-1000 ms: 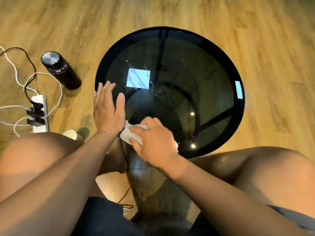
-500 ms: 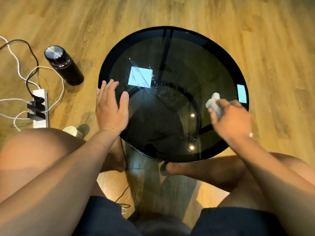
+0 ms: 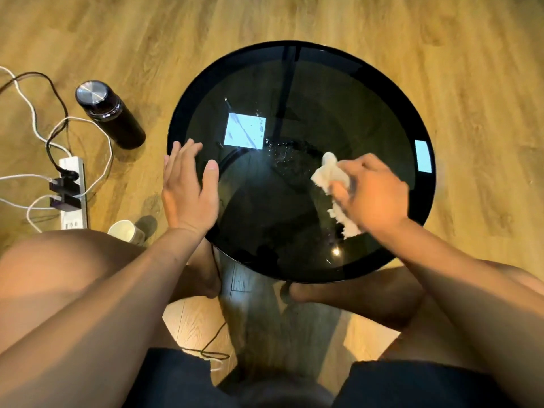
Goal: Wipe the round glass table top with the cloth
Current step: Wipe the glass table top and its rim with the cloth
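Note:
A round dark glass table top (image 3: pixel 300 83) sits low on the wooden floor in front of me. Water droplets (image 3: pixel 281 151) speckle the glass near its middle, beside a bright square reflection. My right hand (image 3: pixel 374 195) presses a crumpled white cloth (image 3: pixel 331 178) onto the right half of the glass; part of the cloth trails out under the palm. My left hand (image 3: pixel 188 189) lies flat on the table's left rim, fingers spread, holding nothing.
A black flask (image 3: pixel 110 116) stands on the floor left of the table. Farther left lies a white power strip (image 3: pixel 72 195) with plugs and tangled cables. A white paper cup (image 3: pixel 126 231) lies by my left knee. My bare legs flank the table's near edge.
My right hand swept the cloth from the near left edge across to the far right rim, then came back inward toward the middle. The left hand stayed on the left rim.

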`<state>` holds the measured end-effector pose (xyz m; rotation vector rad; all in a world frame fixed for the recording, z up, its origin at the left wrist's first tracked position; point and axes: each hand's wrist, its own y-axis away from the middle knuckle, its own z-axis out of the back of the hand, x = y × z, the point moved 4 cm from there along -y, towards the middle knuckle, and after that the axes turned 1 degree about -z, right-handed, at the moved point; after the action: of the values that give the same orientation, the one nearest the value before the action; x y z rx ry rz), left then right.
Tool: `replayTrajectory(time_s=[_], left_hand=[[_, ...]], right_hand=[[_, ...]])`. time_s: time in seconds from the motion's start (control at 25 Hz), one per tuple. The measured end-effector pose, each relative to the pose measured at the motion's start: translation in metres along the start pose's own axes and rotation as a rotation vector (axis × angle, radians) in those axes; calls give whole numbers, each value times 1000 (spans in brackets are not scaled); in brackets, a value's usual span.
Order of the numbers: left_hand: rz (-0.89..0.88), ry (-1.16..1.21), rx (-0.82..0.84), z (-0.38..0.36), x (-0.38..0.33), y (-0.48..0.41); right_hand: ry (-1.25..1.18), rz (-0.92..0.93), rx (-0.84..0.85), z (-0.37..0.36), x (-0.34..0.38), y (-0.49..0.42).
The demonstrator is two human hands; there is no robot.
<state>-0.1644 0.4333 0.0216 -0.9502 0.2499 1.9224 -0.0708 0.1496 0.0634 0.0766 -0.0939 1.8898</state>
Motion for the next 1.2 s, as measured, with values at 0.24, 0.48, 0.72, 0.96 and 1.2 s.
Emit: replayTrajectory(time_s=[0.24, 0.48, 0.72, 0.96, 1.2], left_hand=[[20, 10, -5, 2, -2, 0], [12, 79, 0, 5, 1, -1], [95, 93, -7, 4, 0, 1], [75, 95, 0, 4, 1, 0], [-8, 19, 0, 2, 1, 0]], right_hand=[[85, -362, 10, 20, -65, -55], [-109, 200, 127, -18, 179, 10], [-73, 71, 126, -15, 99, -14], [-42, -410, -28, 17, -91, -60], [75, -218, -35, -16, -58, -21]])
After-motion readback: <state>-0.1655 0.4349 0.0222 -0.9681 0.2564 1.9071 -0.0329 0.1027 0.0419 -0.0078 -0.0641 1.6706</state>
